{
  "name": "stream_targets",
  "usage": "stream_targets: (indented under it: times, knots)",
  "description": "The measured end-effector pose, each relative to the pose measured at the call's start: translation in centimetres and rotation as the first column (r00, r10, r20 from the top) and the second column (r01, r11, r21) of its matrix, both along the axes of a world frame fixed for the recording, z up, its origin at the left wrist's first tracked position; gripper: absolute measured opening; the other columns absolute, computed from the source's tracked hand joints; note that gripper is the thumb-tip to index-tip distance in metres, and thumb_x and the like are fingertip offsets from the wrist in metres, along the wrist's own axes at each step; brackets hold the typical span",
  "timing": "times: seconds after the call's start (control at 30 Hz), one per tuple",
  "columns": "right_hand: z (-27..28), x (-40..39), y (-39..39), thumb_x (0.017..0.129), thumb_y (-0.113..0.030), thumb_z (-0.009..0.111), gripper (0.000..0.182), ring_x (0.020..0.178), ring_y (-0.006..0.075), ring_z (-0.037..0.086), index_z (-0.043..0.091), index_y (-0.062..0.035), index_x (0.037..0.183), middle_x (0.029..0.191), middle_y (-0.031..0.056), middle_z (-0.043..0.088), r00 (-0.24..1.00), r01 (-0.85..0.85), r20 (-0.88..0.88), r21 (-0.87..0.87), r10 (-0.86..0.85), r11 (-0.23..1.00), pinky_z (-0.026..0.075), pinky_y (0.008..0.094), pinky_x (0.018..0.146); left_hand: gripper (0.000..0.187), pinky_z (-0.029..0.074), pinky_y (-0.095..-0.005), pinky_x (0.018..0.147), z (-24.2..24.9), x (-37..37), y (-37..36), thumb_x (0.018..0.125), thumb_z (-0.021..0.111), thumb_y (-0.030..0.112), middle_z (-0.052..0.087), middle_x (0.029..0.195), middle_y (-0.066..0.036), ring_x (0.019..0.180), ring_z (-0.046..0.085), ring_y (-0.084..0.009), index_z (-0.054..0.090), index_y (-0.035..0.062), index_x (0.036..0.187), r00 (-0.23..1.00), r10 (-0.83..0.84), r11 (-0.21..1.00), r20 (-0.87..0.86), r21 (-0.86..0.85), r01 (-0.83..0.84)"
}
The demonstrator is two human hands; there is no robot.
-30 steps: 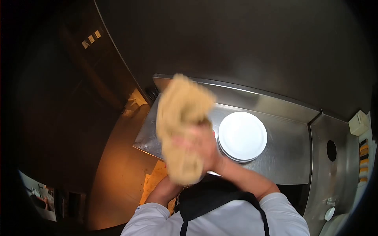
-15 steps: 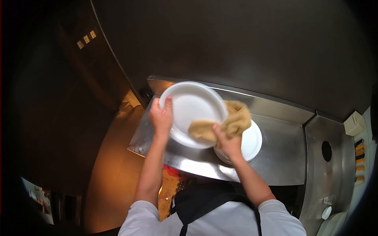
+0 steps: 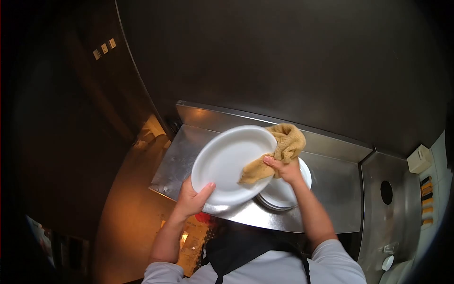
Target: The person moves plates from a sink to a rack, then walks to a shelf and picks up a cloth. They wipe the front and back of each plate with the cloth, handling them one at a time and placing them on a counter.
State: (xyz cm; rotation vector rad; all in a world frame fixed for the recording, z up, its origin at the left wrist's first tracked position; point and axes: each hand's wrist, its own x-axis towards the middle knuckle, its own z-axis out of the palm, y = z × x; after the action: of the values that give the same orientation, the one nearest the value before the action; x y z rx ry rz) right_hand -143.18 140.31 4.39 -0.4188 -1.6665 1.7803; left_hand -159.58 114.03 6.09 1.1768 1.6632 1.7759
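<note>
A white oval plate (image 3: 222, 163) is held up above the steel counter, its inner face toward me. My left hand (image 3: 192, 198) grips its lower left rim, thumb on the face and the other fingers hidden behind. A tan cloth (image 3: 289, 142) is folded over the plate's right rim, one end lying on the inner face. My right hand (image 3: 283, 169) pinches the cloth against that rim, thumb in front; its other fingers are out of sight. Behind the right hand, a stack of white plates (image 3: 279, 195) stands on the counter, partly covered by the held plate.
The steel counter (image 3: 331, 189) has a raised back edge against a dark wall. To its right is another steel surface with a round dark hole (image 3: 387, 192). Knives with yellow and black handles (image 3: 427, 201) line the far right, below a pale box (image 3: 419, 159).
The held plate has come lower and turned, with my left hand moving from its upper left rim down to the lower left. The cloth and right hand have shifted slightly rightward.
</note>
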Motion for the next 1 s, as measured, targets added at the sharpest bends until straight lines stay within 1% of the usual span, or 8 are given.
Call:
stream_targets:
  times: [0.13, 0.27, 0.37, 0.53, 0.73, 0.87, 0.97, 1.0]
  knots:
    - [9.8, -2.7, 0.0, 0.077, -0.015, 0.087, 0.048, 0.102, 0.0215, 0.069, 0.065, -0.0035, 0.119, 0.115, 0.0093, 0.071, 0.954, -0.299, 0.190, 0.664, 0.232, 0.686, 0.056, 0.0377, 0.088, 0.042, 0.054, -0.0352, 0.092, 2.7, -0.5, -1.5, 0.094, 0.064, 0.008, 0.072, 0.116, -0.013, 0.105, 0.069, -0.0209, 0.057, -0.0041, 0.134, 0.977, -0.210, 0.935, -0.032, -0.298, 0.191]
    - [10.7, -3.3, -1.1, 0.086, -0.019, 0.084, 0.041, 0.101, 0.0193, 0.063, 0.064, -0.0063, 0.120, 0.112, 0.0053, 0.065, 0.958, 0.239, -0.287, 0.832, 0.020, 0.501, 0.055, 0.0355, 0.083, 0.045, 0.054, -0.0359, 0.095, 0.3, -0.3, -1.9, 0.091, 0.064, 0.003, 0.070, 0.121, -0.013, 0.109, 0.068, -0.0235, 0.056, -0.0041, 0.135, 0.925, -0.159, 0.947, 0.346, -0.210, 0.241]
    - [10.4, -0.2, -2.4, 0.088, -0.011, 0.080, 0.051, 0.109, 0.0194, 0.062, 0.056, -0.0001, 0.131, 0.125, 0.0075, 0.062, 0.944, 0.307, -0.221, 0.316, -0.245, 0.898, 0.054, 0.0332, 0.094, 0.045, 0.052, -0.0365, 0.099, -5.9, -1.6, -3.7, 0.089, 0.062, -0.001, 0.067, 0.124, -0.014, 0.112, 0.066, -0.0251, 0.056, -0.0060, 0.134, 0.798, 0.034, 0.997, 0.601, -0.073, 0.013]
    - [3.7, 3.1, -2.3, 0.089, -0.001, 0.073, 0.052, 0.114, 0.0234, 0.063, 0.051, 0.0057, 0.135, 0.128, 0.0134, 0.061, 0.875, 0.436, -0.208, -0.052, -0.437, 0.899, 0.054, 0.0347, 0.098, 0.053, 0.048, -0.0385, 0.105, -14.3, -5.3, -4.2, 0.085, 0.054, -0.010, 0.063, 0.131, -0.020, 0.120, 0.062, -0.0304, 0.050, -0.0095, 0.137, 0.633, 0.341, 0.907, 0.695, -0.065, -0.417]
    - [0.5, 7.2, -3.2, 0.089, -0.001, 0.072, 0.044, 0.099, 0.0215, 0.068, 0.054, 0.0067, 0.129, 0.115, 0.0134, 0.066, 0.816, 0.546, -0.080, -0.213, -0.572, 0.810, 0.058, 0.0329, 0.083, 0.051, 0.046, -0.0378, 0.106, -19.9, -8.0, -1.3, 0.087, 0.058, -0.009, 0.062, 0.133, -0.018, 0.121, 0.061, -0.0299, 0.050, -0.0087, 0.137, 0.559, 0.475, 0.815, 0.680, -0.099, -0.571]
    - [0.3, 10.4, -2.7, 0.091, -0.001, 0.070, 0.042, 0.096, 0.0220, 0.069, 0.054, 0.0073, 0.128, 0.115, 0.0137, 0.066, 0.768, 0.621, -0.041, -0.192, -0.639, 0.760, 0.059, 0.0328, 0.081, 0.043, 0.051, -0.0393, 0.097, -21.0, -9.7, -0.5, 0.086, 0.069, 0.002, 0.070, 0.119, -0.020, 0.111, 0.067, -0.0326, 0.059, -0.0083, 0.126, 0.646, 0.609, 0.785, 0.460, -0.231, -0.575]
    - [-1.5, 11.8, -1.7, 0.091, -0.002, 0.070, 0.040, 0.096, 0.0214, 0.069, 0.055, 0.0075, 0.127, 0.116, 0.0137, 0.066, 0.721, 0.679, -0.072, -0.130, -0.689, 0.723, 0.059, 0.0321, 0.081, 0.046, 0.052, -0.0434, 0.094, -19.0, -11.0, -0.5, 0.083, 0.078, 0.015, 0.069, 0.115, -0.026, 0.108, 0.068, -0.0394, 0.060, -0.0090, 0.117, 0.687, 0.650, 0.510, -0.326, -0.482, -0.712]
    - [-1.9, 12.7, -1.6, 0.090, -0.002, 0.071, 0.040, 0.095, 0.0211, 0.069, 0.056, 0.0073, 0.126, 0.115, 0.0134, 0.066, 0.703, 0.706, -0.041, -0.080, -0.710, 0.704, 0.059, 0.0318, 0.080, 0.048, 0.052, -0.0451, 0.093, -18.1, -10.9, -0.5, 0.082, 0.080, 0.020, 0.069, 0.113, -0.028, 0.106, 0.067, -0.0417, 0.060, -0.0085, 0.114, 0.709, 0.613, 0.495, -0.349, -0.530, -0.689]
